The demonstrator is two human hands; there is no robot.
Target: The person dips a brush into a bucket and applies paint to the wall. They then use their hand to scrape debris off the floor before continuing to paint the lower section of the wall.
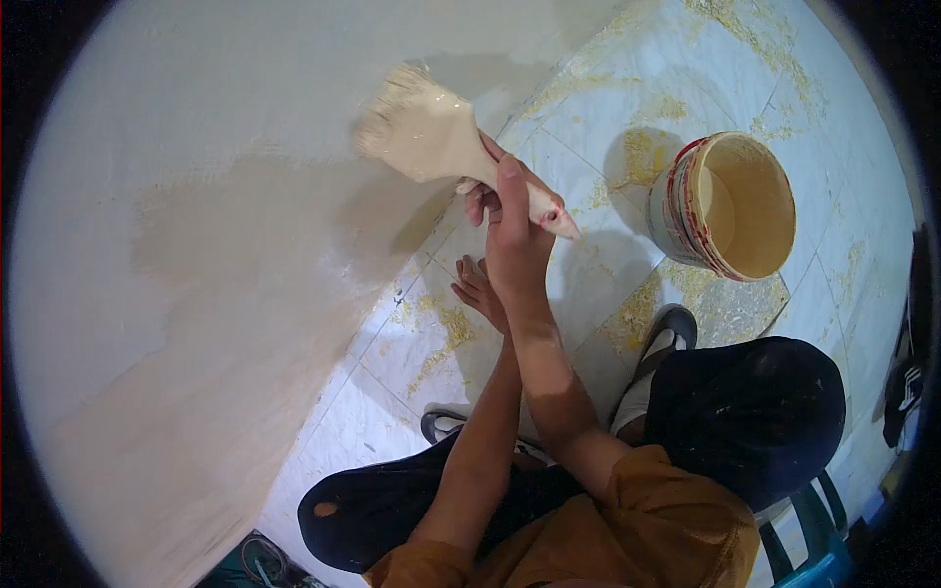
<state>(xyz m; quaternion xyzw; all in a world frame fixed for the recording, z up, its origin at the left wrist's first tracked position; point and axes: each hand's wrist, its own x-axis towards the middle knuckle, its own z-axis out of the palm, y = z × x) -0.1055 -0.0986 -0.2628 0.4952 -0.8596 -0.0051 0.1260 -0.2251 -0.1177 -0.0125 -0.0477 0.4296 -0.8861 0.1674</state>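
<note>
My right hand (515, 211) grips the handle of a wide brush (421, 122) whose bristles are coated in cream paint. The bristle end points up and left, in front of the painted wall (225, 225). Lower down, my left hand (477, 292) holds nothing, with its fingers apart, close to the wall's bottom edge and partly behind my right forearm. To the right of both hands, a bucket (701, 206) stands on the floor, its inside coated with cream paint.
Yellowish splatters and flakes lie on the tiled floor (569, 147). My bent knees and shoes are below the bucket and my hands. A green chair (818, 534) shows at the lower right, and a dark round object (263, 561) sits at the lower left.
</note>
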